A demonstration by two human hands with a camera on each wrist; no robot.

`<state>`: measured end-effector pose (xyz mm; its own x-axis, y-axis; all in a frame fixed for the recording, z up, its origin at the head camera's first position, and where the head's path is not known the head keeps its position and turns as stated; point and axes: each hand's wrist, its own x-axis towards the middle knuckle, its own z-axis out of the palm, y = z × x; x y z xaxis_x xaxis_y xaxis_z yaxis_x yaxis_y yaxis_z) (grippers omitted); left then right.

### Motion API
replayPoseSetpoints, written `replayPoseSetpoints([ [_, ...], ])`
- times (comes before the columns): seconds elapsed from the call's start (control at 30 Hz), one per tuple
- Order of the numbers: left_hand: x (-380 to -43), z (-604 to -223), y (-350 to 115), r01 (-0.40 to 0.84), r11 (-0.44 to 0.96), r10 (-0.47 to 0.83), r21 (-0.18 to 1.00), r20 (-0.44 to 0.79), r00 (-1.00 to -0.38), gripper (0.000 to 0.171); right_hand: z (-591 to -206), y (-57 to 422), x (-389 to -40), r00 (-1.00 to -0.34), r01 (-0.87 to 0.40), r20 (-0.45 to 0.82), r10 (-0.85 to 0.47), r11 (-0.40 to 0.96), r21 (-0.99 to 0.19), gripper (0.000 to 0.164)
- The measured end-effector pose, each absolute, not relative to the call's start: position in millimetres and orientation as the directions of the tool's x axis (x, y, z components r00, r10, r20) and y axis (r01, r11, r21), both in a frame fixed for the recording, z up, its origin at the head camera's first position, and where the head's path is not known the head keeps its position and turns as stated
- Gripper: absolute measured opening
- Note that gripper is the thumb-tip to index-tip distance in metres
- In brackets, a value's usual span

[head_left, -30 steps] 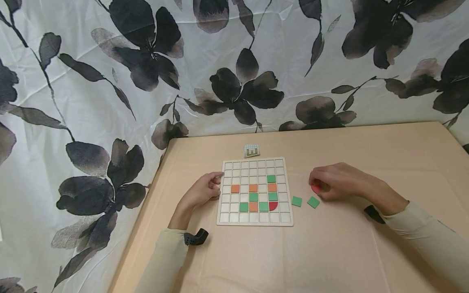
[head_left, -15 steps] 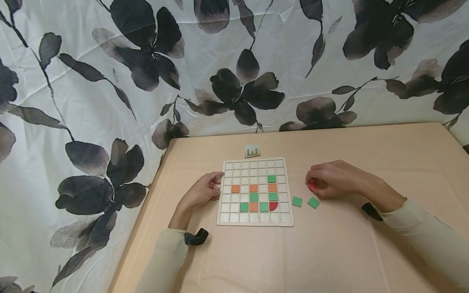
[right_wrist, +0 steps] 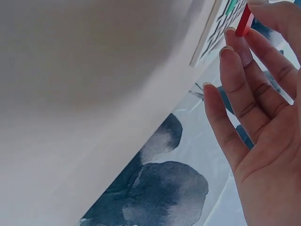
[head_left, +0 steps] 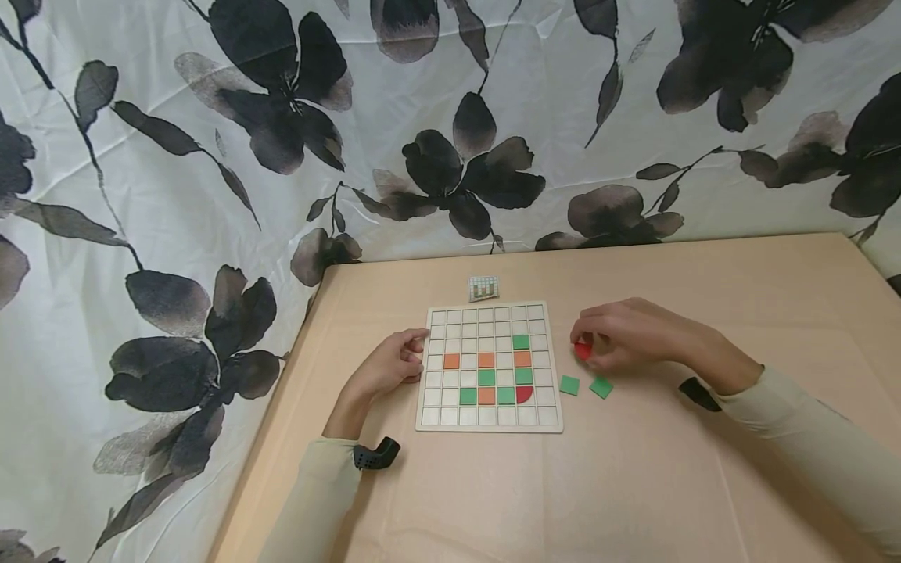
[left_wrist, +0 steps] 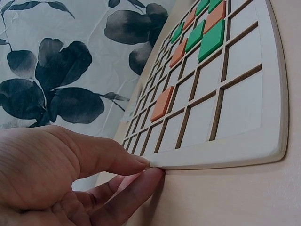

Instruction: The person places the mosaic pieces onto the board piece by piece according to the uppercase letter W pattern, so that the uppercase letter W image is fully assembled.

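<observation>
A white grid board (head_left: pixel 493 422) lies on the table with orange and green square tiles and one red rounded tile (head_left: pixel 524 395) in its cells. My left hand (head_left: pixel 389 365) is at the board's left edge; in the left wrist view its thumb and a finger pinch the rim. To the right of the board, my right hand (head_left: pixel 629 335) holds a red tile (head_left: pixel 583 349) above the table. The right wrist view shows that tile edge-on between thumb and fingers, the other fingers slightly bent. Two green tiles (head_left: pixel 569 385) lie on the table between board and right hand.
A small card (head_left: pixel 483 288) with a printed grid pattern stands behind the board. The table's (head_left: pixel 633 485) back edge meets a floral cloth (head_left: pixel 394 94). Each wrist wears a black band (head_left: pixel 376 453).
My right hand has moved left and slightly away from me, bringing the red tile nearer the board. The left hand has stayed at the board's edge.
</observation>
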<state>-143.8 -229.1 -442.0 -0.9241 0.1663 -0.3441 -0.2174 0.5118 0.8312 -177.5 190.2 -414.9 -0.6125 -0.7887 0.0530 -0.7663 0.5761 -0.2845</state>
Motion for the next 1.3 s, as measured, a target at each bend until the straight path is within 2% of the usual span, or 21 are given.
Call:
replayPoseSetpoints([
  [0.53,-143,-442,-231,-0.214,0.523,0.171,0.825,-0.347,-0.922,0.068,-400,154,-178,-0.576,-0.793,0.047,-0.816,0.544,-0.273,0.021],
  [1.07,-142,-441,-232,-0.204,0.53,0.172,0.823,-0.339,-0.925,0.066,-392,119,-181,-0.476,-0.852,0.097,-0.874,0.431,-0.296,0.02],
  [1.3,-142,-441,-231,-0.212,0.526,0.167,0.824,-0.344,-0.924,0.066,-386,103,-180,-0.444,-0.864,0.078,-0.892,0.404,-0.301,0.02],
])
